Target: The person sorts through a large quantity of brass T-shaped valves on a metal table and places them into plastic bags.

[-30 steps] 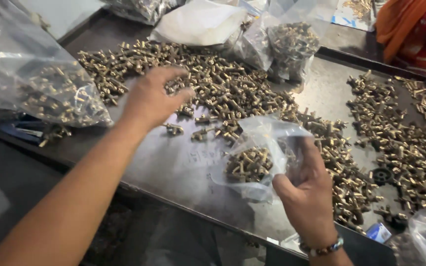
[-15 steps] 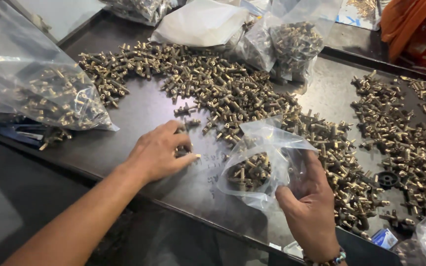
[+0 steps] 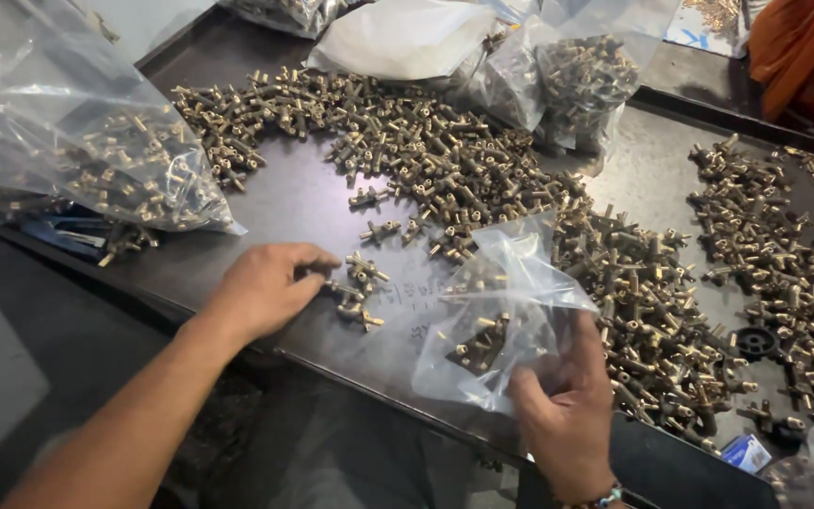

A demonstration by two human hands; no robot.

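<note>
Near the metal tray's [image 3: 266, 203] front edge, left hand [image 3: 261, 290] is pinching brass fittings [image 3: 355, 290]; right hand [image 3: 567, 405] is gripping a clear bag [image 3: 501, 320] just beside them

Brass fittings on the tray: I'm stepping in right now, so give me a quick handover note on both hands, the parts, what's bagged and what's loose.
Left hand: palm down on the metal tray, fingers against a small cluster of brass fittings at the near edge; whether any are in its grip cannot be told.
Right hand: holds a clear plastic bag by its lower part, above the tray's near edge.
Done: a small number of fittings sit in that bag; filled bags lie at the left and back.
Left: a big loose pile spreads across the tray, with another heap at the right.
</note>
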